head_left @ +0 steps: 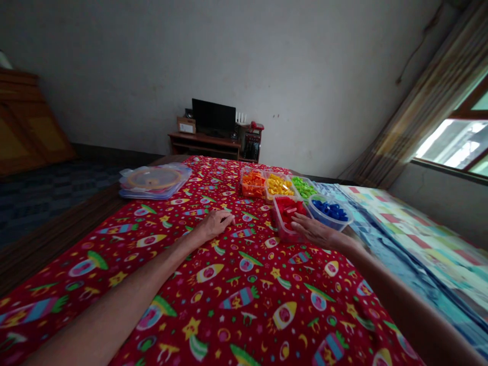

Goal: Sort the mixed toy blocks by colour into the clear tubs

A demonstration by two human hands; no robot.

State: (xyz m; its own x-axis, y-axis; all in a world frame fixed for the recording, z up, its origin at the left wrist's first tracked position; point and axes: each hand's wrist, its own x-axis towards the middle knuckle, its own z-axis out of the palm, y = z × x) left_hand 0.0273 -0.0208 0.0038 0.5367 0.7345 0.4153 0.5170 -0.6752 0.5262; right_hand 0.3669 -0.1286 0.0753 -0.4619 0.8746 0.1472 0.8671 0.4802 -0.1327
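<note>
Head view: left hand (217, 225) rests on the red cartoon-rocket-print cloth (244, 274), fingers loosely curled, palm side hidden, so can't tell if it holds anything. Right hand (315, 231) is flat, fingers extended over the near right side of a clear rectangular plastic tub (287, 236) of small red plastic pieces (285, 206); nothing visibly gripped, fingertip contact unclear. Round clear plastic tub (334, 223) of blue pieces sits just right of the red one; orange, yellow and green pieces (304, 187) sit in tubs behind. Translucent plastic lids (156, 182) stacked far left.
</note>
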